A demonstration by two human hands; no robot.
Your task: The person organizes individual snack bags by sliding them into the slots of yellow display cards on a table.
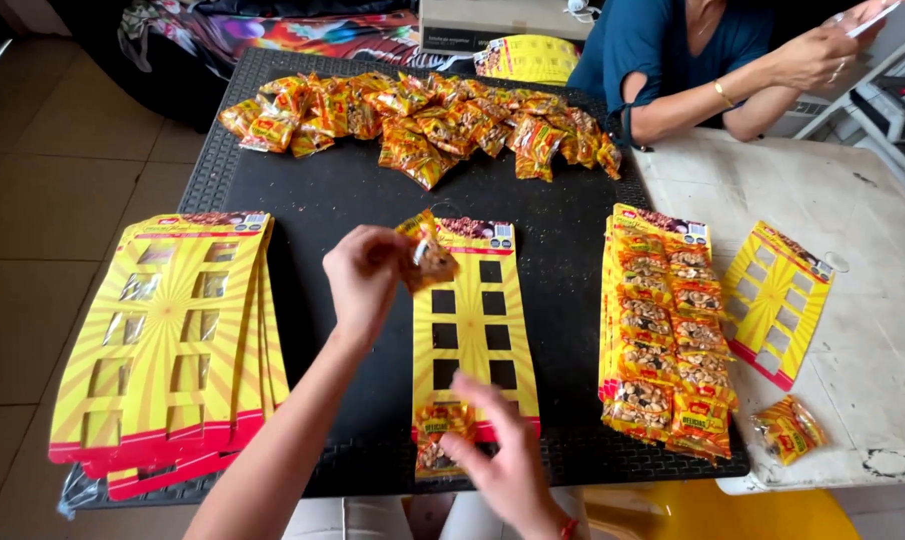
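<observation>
A small orange-and-yellow foil snack packet with a clear window of nuts (428, 258) is pinched between the thumb and fingers of the left hand (364, 280), held just above the top left corner of a yellow sunburst display card with two columns of rectangular cut-outs (475, 320). That card lies flat at the centre of the black ribbed mat (352, 190). At its 6 o'clock end a second snack packet of the same kind (437, 435) sits in the bottom left slot, and the right hand (502, 455) rests on it, fingers spread and a little blurred, their tips touching the packet; whether they grip it I cannot tell.

At 9 o'clock from the card lies a fanned stack of empty yellow cards with red lower edges (172, 340). At 3 o'clock is a stack of filled cards loaded with packets (662, 330). Further out at 3 o'clock, on the worn white tabletop (852, 200), lies one more empty yellow card, tilted (775, 300), and a loose packet (787, 428) lies at about 4 o'clock.

At 12 o'clock a long heap of loose orange packets (422, 120) stretches across the mat's far edge. At 1 o'clock another person in a dark teal top (662, 45) leans on the white table, holding something in both hands.
</observation>
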